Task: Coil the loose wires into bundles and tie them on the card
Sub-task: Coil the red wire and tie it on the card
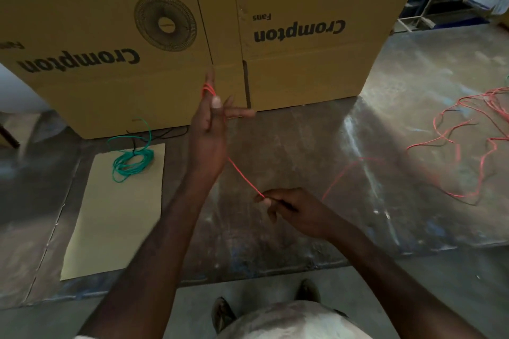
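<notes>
My left hand [210, 132] is raised with fingers spread, and a few turns of red wire [242, 176] loop round its fingers, with the thumb pressing on them. From there the red wire runs down to my right hand [292, 209], which pinches it between thumb and fingers. Beyond that hand the wire trails right into a loose red tangle [473, 146] on the floor. A tan card [115, 217] lies on the floor at the left. A coiled green wire bundle [132, 162] rests on its top end, tied with a thin black wire.
Two large brown Crompton fan boxes [192, 36] stand close behind, right of the card's far end. The floor is worn metal sheet [358, 215]. My feet [223, 314] show at the bottom edge. A metal frame [429, 3] stands at the far right.
</notes>
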